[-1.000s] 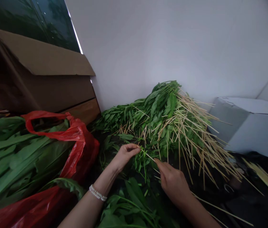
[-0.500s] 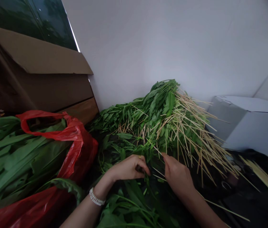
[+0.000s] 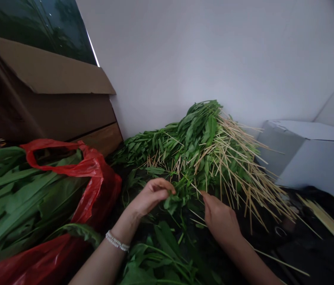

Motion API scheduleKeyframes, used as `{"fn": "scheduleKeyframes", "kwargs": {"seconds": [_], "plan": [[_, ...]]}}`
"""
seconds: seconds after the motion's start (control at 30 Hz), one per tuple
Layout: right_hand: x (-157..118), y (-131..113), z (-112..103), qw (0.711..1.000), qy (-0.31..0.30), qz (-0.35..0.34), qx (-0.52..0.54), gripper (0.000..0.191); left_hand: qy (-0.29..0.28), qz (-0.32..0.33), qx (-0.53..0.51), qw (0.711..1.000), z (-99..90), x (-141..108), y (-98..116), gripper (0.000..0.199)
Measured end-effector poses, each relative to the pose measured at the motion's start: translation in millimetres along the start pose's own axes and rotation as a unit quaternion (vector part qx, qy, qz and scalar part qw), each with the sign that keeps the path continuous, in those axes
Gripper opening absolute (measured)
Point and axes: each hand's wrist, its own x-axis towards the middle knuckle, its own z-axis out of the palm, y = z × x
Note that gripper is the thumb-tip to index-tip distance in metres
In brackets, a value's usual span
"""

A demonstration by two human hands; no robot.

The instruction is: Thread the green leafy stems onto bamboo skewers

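Note:
My right hand (image 3: 221, 217) pinches a thin bamboo skewer (image 3: 195, 187) between thumb and fingers. Its far end points up and left into green leaves (image 3: 181, 192). My left hand (image 3: 154, 194), with a white beaded bracelet on the wrist, has its fingers curled together at the left edge of these leaves and appears to grip some of them. The exact hold is partly hidden. Beyond both hands rises a heap of leafy bunches (image 3: 196, 122) with many skewers (image 3: 234, 158) sticking out to the right. Loose leafy stems (image 3: 161, 257) lie below the hands.
At left stands a red plastic bag (image 3: 95, 170) full of long green leaves (image 3: 21, 209). Behind it is an open cardboard box (image 3: 63, 111). A white box (image 3: 317, 158) sits at right, with pale sticks (image 3: 327, 217) in front. A white wall closes the back.
My left hand has moved up and left, from below the leaves to their left edge, and leaves now show by its fingertips. My right hand stays almost still with the skewer.

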Motion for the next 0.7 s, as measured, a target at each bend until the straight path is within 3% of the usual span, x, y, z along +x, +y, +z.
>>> {"fn": "scheduleKeyframes", "kwargs": {"seconds": [0.1,0.17,0.33,0.47,0.7], "plan": [[0.0,0.0,0.7,1.000,0.001,0.002,0.001,0.037,0.106,0.042,-0.192,0.975,-12.0,1.2,5.2,0.029],[-0.3,0.3,1.8,1.000,0.012,-0.001,0.012,0.037,0.147,0.037,-0.254,0.955,-18.8,4.2,5.0,0.028],[-3.4,-2.2,2.3,0.991,0.046,-0.083,0.090,0.038,0.233,-0.034,-0.187,0.954,-21.8,13.5,-7.5,0.029],[-6.3,-7.6,0.1,0.983,0.026,-0.135,0.124,0.041,0.232,-0.054,-0.122,0.963,-14.8,15.4,-16.3,0.029],[-6.5,-9.1,0.2,0.985,0.030,-0.131,0.110,0.040,0.183,-0.039,-0.093,0.978,-12.9,13.9,-20.5,0.028]]}}
